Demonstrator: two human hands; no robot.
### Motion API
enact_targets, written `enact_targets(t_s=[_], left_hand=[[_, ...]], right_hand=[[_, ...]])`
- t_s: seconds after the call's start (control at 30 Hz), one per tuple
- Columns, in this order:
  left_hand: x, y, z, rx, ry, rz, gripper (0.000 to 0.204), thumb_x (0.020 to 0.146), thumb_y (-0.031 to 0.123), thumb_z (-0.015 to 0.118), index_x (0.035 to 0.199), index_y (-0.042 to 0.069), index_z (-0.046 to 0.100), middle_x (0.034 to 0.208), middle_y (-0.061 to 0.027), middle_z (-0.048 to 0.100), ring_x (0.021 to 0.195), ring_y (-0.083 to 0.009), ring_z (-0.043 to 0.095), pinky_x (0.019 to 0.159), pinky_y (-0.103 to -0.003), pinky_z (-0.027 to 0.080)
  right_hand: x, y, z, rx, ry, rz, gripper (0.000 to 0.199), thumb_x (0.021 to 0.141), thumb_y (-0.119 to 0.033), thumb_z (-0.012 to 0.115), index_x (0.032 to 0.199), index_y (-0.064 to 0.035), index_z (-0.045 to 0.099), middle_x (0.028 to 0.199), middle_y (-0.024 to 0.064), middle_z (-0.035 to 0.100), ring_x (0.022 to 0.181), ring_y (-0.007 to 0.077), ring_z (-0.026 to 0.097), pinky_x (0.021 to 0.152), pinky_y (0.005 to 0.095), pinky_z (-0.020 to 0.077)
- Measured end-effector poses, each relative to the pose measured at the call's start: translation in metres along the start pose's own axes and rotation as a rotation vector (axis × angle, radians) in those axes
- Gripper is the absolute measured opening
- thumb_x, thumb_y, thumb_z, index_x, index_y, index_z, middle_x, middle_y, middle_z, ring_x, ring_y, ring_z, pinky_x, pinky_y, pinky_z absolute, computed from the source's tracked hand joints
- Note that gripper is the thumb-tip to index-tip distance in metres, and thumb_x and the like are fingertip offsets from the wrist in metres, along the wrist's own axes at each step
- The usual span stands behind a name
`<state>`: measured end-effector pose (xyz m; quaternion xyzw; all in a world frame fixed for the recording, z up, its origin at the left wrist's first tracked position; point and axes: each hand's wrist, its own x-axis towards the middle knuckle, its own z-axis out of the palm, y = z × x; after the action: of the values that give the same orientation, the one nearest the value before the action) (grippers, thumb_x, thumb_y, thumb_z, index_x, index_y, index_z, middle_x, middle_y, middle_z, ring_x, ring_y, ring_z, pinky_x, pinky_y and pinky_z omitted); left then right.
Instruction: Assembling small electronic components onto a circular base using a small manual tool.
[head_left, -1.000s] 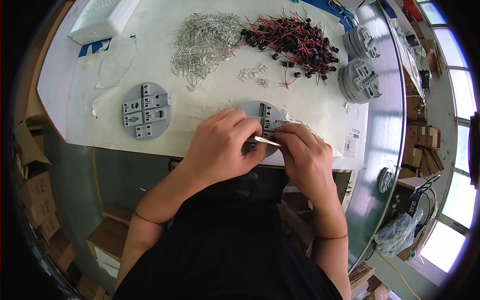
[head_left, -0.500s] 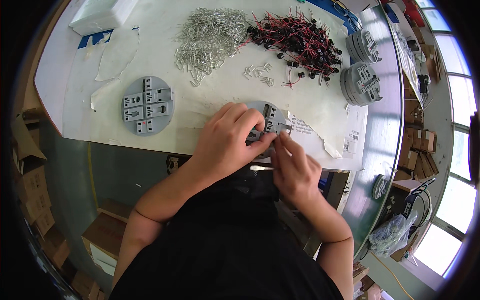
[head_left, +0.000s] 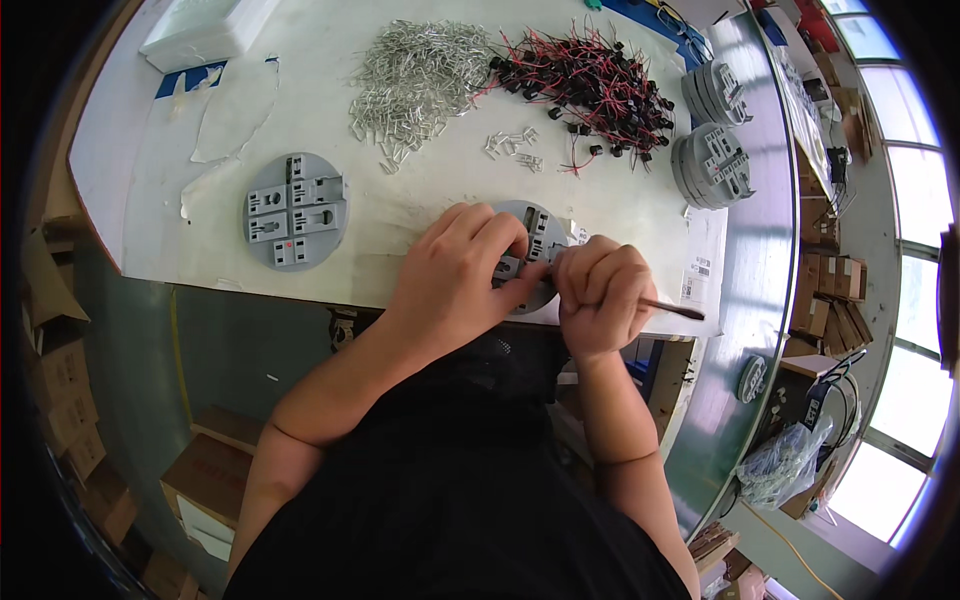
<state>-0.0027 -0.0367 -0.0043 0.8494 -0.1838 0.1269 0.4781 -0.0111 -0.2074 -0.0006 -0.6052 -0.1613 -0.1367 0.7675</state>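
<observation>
My left hand (head_left: 455, 268) is closed over the near-left side of a grey round plastic base (head_left: 543, 218), its thumb and forefinger pressed at slots in the middle. Small raised blocks and slots cover the base, though both hands hide much of it. At the base's right edge is my right hand (head_left: 606, 290), fingers curled round a slim brown stick-like tool (head_left: 675, 308). The tool's darker end points out to the right; its other end is hidden in the fist. A similar grey base (head_left: 335, 238) with slotted blocks lies to the left.
Beyond my hands lie a heap of bent metal clips (head_left: 415, 80), a few loose clips (head_left: 514, 147) and a pile of black parts with red wires (head_left: 600, 95). Stacked grey bases (head_left: 712, 165) stand at the right. A white foam box (head_left: 205, 30) sits far left.
My right hand has turned and risen a little to the right. The tool's white tip no longer shows below it; a dark end now sticks out to the right. My left hand has stayed put.
</observation>
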Motion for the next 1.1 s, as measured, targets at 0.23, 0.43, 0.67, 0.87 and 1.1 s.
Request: enact_targets(t_s=[0.23, 0.43, 0.67, 0.87, 1.1], left_hand=[[0.0, 0.0, -0.015, -0.126, -0.182, -0.033, 0.031, 0.08, 0.014, 0.085, 0.101, 0.009, 0.063, 0.095, -0.0089, 0.061, 0.09, -0.0304, 0.064, 0.079, -0.044, 0.054], [-0.006, 0.002, -0.023, -0.15, -0.183, -0.033, 0.032, 0.081, 0.009, 0.085, 0.104, 0.008, 0.063, 0.095, -0.0088, 0.06, 0.088, -0.0288, 0.064, 0.079, -0.042, 0.055], [-0.006, -0.004, -0.024, -0.283, -0.135, -0.032, 0.027, 0.089, 0.007, 0.083, 0.111, 0.005, 0.067, 0.097, -0.0059, 0.066, 0.077, -0.0139, 0.061, 0.068, -0.028, 0.052], [-0.013, -0.02, -0.024, -0.627, -0.02, -0.197, 0.016, 0.098, 0.008, 0.078, 0.109, 0.003, 0.068, 0.097, -0.0005, 0.068, 0.075, -0.0065, 0.054, 0.071, -0.023, 0.045], [-0.013, -0.019, -0.029, -0.834, 0.03, -0.261, 0.014, 0.102, 0.006, 0.074, 0.112, -0.001, 0.067, 0.098, 0.0015, 0.066, 0.079, -0.0032, 0.052, 0.072, -0.021, 0.043]], right_hand=[[-0.005, 0.004, 0.001, -0.213, -0.022, -0.096, 0.044, 0.117, -0.022, 0.044, 0.076, -0.0041, 0.047, 0.066, 0.007, 0.055, 0.053, 0.0127, 0.046, 0.048, 0.0274, 0.0343], [0.045, -0.033, -0.007, -0.548, -0.051, 0.341, 0.029, 0.107, -0.021, 0.067, 0.091, 0.0025, 0.066, 0.072, 0.0044, 0.058, 0.055, 0.0147, 0.052, 0.054, 0.0301, 0.0422], [0.11, 0.005, -0.027, -1.132, -0.535, 0.152, 0.013, 0.09, -0.01, 0.078, 0.102, -0.0028, 0.077, 0.096, 0.0096, 0.07, 0.082, 0.0253, 0.066, 0.073, 0.0361, 0.0516], [0.107, 0.018, -0.017, -1.096, -0.489, 0.055, 0.017, 0.09, -0.01, 0.078, 0.106, -0.0036, 0.078, 0.093, 0.0114, 0.071, 0.08, 0.0282, 0.064, 0.076, 0.0367, 0.0534], [0.107, 0.003, -0.002, -0.83, -0.343, 0.306, 0.018, 0.095, -0.009, 0.078, 0.11, -0.0007, 0.078, 0.088, 0.0074, 0.074, 0.076, 0.0126, 0.063, 0.073, 0.0296, 0.0525]])
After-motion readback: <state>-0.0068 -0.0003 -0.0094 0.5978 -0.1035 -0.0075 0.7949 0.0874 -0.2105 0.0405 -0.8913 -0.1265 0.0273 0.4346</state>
